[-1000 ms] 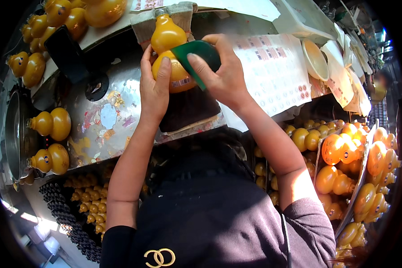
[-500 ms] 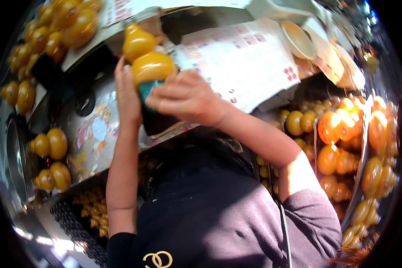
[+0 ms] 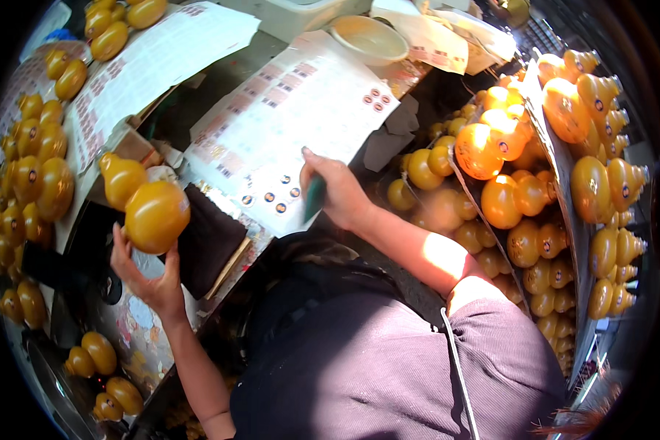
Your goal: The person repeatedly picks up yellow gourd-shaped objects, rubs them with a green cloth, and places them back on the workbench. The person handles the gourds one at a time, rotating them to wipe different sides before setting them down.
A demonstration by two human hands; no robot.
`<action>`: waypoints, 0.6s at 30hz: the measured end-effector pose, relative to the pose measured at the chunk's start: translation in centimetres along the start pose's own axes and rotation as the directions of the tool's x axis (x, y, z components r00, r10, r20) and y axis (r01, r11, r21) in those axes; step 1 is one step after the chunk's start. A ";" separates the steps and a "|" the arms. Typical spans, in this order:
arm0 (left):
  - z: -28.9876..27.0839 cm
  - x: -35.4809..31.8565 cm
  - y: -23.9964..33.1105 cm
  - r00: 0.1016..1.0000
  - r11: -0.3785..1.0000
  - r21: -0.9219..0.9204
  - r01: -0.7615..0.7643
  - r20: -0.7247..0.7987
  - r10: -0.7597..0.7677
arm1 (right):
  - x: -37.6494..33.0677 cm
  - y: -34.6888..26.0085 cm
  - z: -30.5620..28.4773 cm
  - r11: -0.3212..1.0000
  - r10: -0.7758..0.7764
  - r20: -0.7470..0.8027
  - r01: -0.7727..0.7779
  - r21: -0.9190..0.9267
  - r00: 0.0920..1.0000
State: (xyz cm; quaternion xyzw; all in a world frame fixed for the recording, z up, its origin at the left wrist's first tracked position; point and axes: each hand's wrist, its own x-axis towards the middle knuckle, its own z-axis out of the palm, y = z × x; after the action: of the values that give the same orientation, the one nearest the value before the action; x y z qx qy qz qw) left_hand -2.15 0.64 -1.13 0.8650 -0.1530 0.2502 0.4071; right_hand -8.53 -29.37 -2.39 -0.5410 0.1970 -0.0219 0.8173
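Observation:
A glossy yellow gourd [image 3: 156, 218] with two bulbs rests in my left hand [image 3: 158, 290], its narrow end tilted toward the far left. The thumb and fingers cup its larger bulb from the near side. My right hand [image 3: 337, 194] is closed around a flat dark-green piece [image 3: 314, 198], seen nearly edge-on, so its exact kind cannot be told. That hand hovers over the near right edge of a white sticker sheet [image 3: 293, 110]. Several small round dark stickers [image 3: 281, 208] show on the sheet's near corner. A folded dark cloth [image 3: 211, 238] lies beside the gourd.
Many yellow gourds [image 3: 55, 187] crowd the far left, and others [image 3: 521, 194] fill cardboard-divided rows at right. Another printed sheet [image 3: 161, 59] and a pale round bowl [image 3: 369, 40] are on the far side. A round metal pan [image 3: 55, 385] stands at lower left.
My right hand has come away from the gourd toward the right with the green piece. The gourd's wide end now faces up toward me in my left hand. The whole view has swung rightward.

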 end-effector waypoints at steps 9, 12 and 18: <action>1.5 -0.3 0.5 0.995 0.995 0.037 -0.097 0.027 0.096 | 8.3 1.4 -16.7 0.954 -0.297 -0.743 0.219 -0.205 0.600; 1.5 -0.5 0.6 0.997 0.996 0.063 -0.068 0.025 0.066 | 9.7 0.5 -18.1 0.974 -0.228 -0.752 0.137 -0.182 0.618; 0.8 -0.9 -1.1 0.998 0.999 -0.014 -0.043 0.035 0.044 | 9.8 0.9 -19.3 0.937 -0.347 -0.734 0.193 -0.290 0.583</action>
State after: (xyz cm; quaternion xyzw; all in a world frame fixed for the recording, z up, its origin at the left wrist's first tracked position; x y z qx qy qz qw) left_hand -2.18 0.73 -2.74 0.8631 -0.1804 0.2428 0.4045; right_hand -6.32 -48.37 -12.61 -0.5727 0.4453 -0.3592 0.5870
